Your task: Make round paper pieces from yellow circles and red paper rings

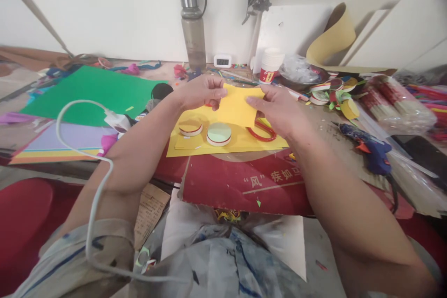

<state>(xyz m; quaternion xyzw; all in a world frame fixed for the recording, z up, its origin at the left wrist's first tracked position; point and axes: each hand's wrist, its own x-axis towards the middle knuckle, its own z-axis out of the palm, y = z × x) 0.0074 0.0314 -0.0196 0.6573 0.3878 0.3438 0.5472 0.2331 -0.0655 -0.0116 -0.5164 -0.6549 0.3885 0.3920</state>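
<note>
Between both hands a small sheet of yellow paper [239,107] is held up above the table. My left hand [202,92] is closed, pinching its upper left edge. On the right side my right hand [274,104] grips it, thumb on the near face and fingers behind. Below lies a larger yellow sheet [174,149]. On that sheet rest a round disc with a pale green top [219,134] and one with a yellow-brown top [190,126], both with red and white sides. Red-handled scissors [263,137] lie under my right hand, their blades hidden.
Green card [91,91] and coloured sheets [66,137] lie left. A bottle [193,32], small clock [222,60] and paper cups [270,65] stand behind. To the right are a blue glue gun [366,144] and a phone [419,153]. A white cable [91,214] crosses my left arm.
</note>
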